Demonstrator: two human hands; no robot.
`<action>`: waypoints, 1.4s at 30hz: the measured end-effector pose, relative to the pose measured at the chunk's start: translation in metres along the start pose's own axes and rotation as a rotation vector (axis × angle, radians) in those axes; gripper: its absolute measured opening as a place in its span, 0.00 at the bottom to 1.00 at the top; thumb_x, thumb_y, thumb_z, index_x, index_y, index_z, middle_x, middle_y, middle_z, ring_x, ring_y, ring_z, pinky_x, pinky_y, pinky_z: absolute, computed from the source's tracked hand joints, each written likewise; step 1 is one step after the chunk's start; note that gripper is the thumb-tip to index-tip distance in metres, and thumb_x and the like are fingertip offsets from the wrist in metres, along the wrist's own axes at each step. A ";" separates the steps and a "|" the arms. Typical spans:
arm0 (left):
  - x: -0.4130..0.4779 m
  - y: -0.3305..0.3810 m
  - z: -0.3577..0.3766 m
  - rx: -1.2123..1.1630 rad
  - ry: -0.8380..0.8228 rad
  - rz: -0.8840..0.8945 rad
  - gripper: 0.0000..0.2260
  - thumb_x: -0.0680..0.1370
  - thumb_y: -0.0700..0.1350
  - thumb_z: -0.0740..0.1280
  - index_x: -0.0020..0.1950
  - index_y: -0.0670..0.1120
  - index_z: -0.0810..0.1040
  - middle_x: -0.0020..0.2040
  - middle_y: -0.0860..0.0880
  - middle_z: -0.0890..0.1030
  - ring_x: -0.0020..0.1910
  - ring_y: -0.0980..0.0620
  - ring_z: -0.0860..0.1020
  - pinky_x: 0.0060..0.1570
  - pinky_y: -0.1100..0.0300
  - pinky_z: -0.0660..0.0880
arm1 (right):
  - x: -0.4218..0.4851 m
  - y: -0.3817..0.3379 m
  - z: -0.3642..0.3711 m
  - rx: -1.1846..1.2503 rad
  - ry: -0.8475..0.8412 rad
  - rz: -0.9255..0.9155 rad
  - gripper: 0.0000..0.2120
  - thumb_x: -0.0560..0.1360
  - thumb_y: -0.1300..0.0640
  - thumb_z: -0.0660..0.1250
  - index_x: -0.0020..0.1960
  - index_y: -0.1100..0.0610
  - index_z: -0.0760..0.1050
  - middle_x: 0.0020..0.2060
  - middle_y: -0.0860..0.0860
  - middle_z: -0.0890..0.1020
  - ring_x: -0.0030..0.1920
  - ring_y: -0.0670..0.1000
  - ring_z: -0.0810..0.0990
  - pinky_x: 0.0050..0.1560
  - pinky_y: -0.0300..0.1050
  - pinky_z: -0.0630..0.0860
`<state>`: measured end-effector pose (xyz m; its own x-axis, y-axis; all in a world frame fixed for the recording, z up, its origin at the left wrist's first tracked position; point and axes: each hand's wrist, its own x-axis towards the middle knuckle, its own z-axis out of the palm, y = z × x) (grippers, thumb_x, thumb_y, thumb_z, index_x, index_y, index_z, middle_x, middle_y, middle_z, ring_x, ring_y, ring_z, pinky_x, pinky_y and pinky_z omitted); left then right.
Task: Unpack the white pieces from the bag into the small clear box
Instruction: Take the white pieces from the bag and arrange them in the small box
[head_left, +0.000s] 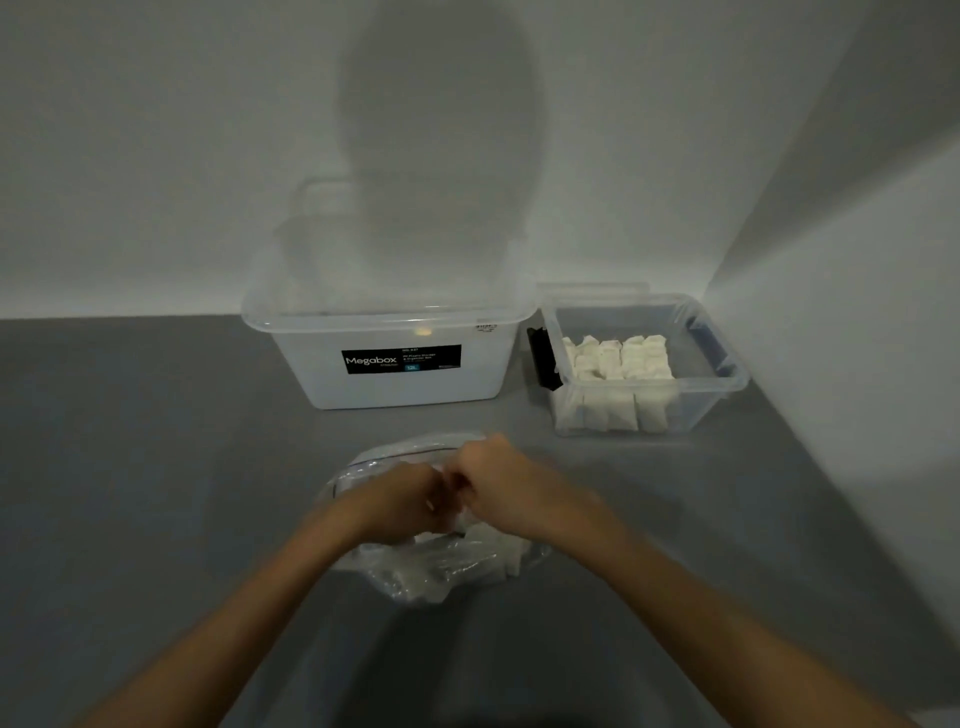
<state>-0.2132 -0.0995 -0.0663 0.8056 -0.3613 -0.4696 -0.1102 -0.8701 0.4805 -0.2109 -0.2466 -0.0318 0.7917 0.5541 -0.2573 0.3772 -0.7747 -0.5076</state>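
A flat grey table (156, 467) meets a plain pale wall. At the back on the left stands a big box (322, 374) made of milky, smooth plastic, with round corners and a thick rim. It has a black label (401, 359) on the front.

In front of it, near the person, lies the bag (415, 577). It is thin, clear, crinkly plastic, puffed into a round lump. Soft, blocky white pieces (493, 540) show through it.

The left hand (405, 499) sits on top of the bag with its fingers curled tight, pinching the plastic. The right hand (498, 483) is curled the same way, pinching the bag too. The knuckles of both hands touch. The hands are blurry, so the fingertips are hard to see.

At the back on the right stands the small clear box (727, 384), just beside the big box. It is see-through with a black clip (543, 364) on its left end. Inside, packed pieces (618, 364) stand in neat rows against its front wall.
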 end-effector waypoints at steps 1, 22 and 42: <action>0.007 0.000 0.010 -0.038 0.043 0.022 0.12 0.75 0.45 0.70 0.57 0.45 0.79 0.54 0.49 0.82 0.50 0.53 0.80 0.53 0.58 0.77 | 0.003 0.002 0.008 -0.044 -0.026 0.061 0.09 0.78 0.66 0.61 0.53 0.63 0.78 0.47 0.56 0.80 0.46 0.53 0.80 0.42 0.36 0.71; 0.022 -0.016 0.037 -0.266 0.201 0.078 0.09 0.71 0.42 0.73 0.39 0.49 0.73 0.36 0.51 0.73 0.33 0.56 0.72 0.33 0.67 0.69 | -0.009 0.007 0.018 -0.136 0.027 0.266 0.13 0.78 0.70 0.58 0.60 0.65 0.75 0.57 0.60 0.75 0.53 0.58 0.78 0.55 0.52 0.77; -0.048 -0.022 -0.033 -0.994 0.450 0.173 0.08 0.75 0.37 0.69 0.52 0.36 0.77 0.43 0.40 0.80 0.41 0.49 0.79 0.38 0.66 0.79 | -0.016 -0.002 -0.013 0.925 0.155 0.144 0.05 0.74 0.65 0.69 0.50 0.61 0.79 0.33 0.51 0.81 0.33 0.46 0.78 0.32 0.37 0.75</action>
<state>-0.2304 -0.0521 -0.0301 0.9849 -0.1218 -0.1229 0.1125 -0.0892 0.9896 -0.2185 -0.2579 -0.0162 0.8808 0.3743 -0.2900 -0.2068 -0.2469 -0.9467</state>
